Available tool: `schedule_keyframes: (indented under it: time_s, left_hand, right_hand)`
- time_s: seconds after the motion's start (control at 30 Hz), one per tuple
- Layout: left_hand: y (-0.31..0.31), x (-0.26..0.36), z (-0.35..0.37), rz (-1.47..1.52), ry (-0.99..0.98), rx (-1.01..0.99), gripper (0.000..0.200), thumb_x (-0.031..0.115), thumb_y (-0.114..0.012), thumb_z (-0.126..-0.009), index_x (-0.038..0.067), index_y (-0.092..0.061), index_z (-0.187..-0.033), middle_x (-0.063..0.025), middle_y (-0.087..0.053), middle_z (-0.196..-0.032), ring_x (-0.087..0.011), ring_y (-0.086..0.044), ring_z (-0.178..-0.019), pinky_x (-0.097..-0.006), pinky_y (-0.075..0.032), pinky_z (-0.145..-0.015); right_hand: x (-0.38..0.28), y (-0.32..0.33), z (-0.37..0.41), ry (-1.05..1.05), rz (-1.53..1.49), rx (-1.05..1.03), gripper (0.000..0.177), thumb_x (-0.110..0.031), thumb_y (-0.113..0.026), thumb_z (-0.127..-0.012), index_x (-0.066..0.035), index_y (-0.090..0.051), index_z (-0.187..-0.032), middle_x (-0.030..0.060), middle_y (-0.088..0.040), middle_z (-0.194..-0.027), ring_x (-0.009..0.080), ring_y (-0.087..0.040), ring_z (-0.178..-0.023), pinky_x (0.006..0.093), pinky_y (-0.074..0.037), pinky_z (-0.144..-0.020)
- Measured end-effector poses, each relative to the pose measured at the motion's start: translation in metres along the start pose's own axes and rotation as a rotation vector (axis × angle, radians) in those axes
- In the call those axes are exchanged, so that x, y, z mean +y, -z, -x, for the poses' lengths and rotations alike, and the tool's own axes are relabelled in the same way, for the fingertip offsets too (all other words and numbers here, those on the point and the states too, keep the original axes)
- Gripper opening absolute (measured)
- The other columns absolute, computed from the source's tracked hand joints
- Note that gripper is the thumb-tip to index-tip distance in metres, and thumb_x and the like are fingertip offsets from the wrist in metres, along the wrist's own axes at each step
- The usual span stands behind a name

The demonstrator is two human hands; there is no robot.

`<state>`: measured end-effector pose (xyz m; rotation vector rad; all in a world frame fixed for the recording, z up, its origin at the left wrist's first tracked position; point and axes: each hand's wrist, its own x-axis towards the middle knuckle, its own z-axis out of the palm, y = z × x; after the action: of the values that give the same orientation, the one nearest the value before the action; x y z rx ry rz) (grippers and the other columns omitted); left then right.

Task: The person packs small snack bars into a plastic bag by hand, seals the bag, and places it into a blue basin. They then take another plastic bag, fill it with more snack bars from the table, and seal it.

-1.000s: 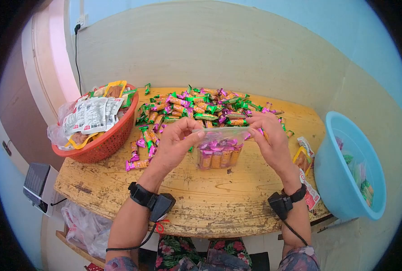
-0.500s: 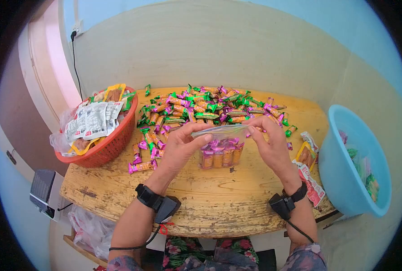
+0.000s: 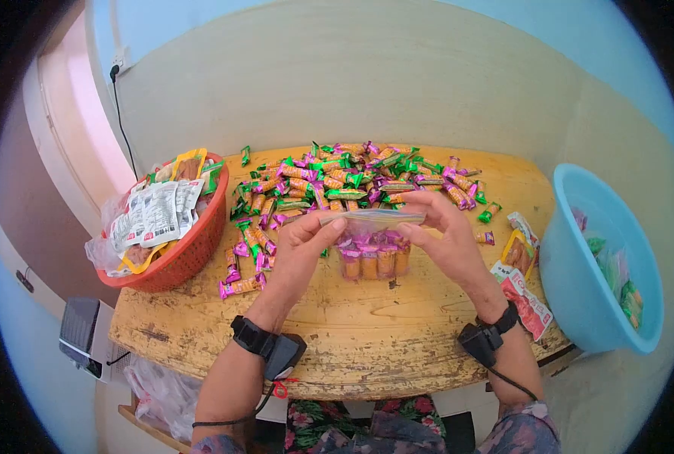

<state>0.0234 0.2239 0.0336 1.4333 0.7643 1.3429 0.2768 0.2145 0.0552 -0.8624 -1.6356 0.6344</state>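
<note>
A clear zip bag [image 3: 373,221] hangs upright between my hands, with several purple-wrapped snack bars [image 3: 375,262] standing in a row inside it. My left hand [image 3: 312,236] pinches the left end of the bag's top strip between thumb and fingers. At the other end of that strip, my right hand [image 3: 439,231] grips with thumb and forefinger. The strip looks flat and straight across. Behind the hands lies a wide pile of snack bars [image 3: 337,181] in purple and green wrappers.
An orange basket [image 3: 193,253] full of food packets stands at the left on the wooden table [image 3: 337,340]. At the right are a blue basin [image 3: 579,287] with bagged items inside, a red packet [image 3: 524,303] and a yellow packet [image 3: 518,253].
The bag's mouth, slanted and slightly gaping before, is now level and flattened. My right fingers have shifted along its top edge, and the view has tilted slightly.
</note>
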Motion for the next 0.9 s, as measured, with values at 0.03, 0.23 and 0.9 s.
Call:
schedule_keyframes:
  time_s: [0.03, 0.23, 0.9]
  left_hand:
    - [-0.001, 0.000, 0.001, 0.005, 0.006, 0.001, 0.021, 0.019, -0.069, -0.105, 0.003, -0.078, -0.116, 0.0009, -0.076, -0.106, -0.0062, -0.066, -0.098, -0.0270, -0.052, -0.091]
    - [-0.002, 0.002, 0.001, 0.026, -0.064, 0.025, 0.022, 0.018, -0.069, -0.105, 0.003, -0.077, -0.118, 0.0000, -0.077, -0.107, -0.0067, -0.067, -0.099, -0.0268, -0.053, -0.092]
    - [-0.013, 0.005, 0.006, -0.019, -0.106, 0.080, 0.023, 0.018, -0.071, -0.104, 0.000, -0.078, -0.117, -0.0017, -0.076, -0.106, -0.0071, -0.067, -0.096, -0.0255, -0.054, -0.087]
  right_hand:
    - [0.000, 0.001, 0.001, -0.037, -0.022, -0.056, 0.026, -0.015, -0.073, -0.100, -0.002, -0.072, -0.122, 0.0045, -0.074, -0.109, 0.0143, -0.069, -0.101, 0.0316, -0.054, -0.092]
    - [0.002, 0.004, 0.003, -0.036, -0.032, -0.086, 0.020, -0.012, -0.070, -0.102, -0.001, -0.077, -0.117, 0.0040, -0.076, -0.108, 0.0129, -0.068, -0.100, 0.0309, -0.054, -0.092]
    - [0.000, 0.006, 0.002, 0.013, 0.059, -0.085, 0.017, -0.009, -0.067, -0.104, 0.001, -0.077, -0.113, 0.0042, -0.076, -0.105, 0.0117, -0.067, -0.100, 0.0290, -0.053, -0.091]
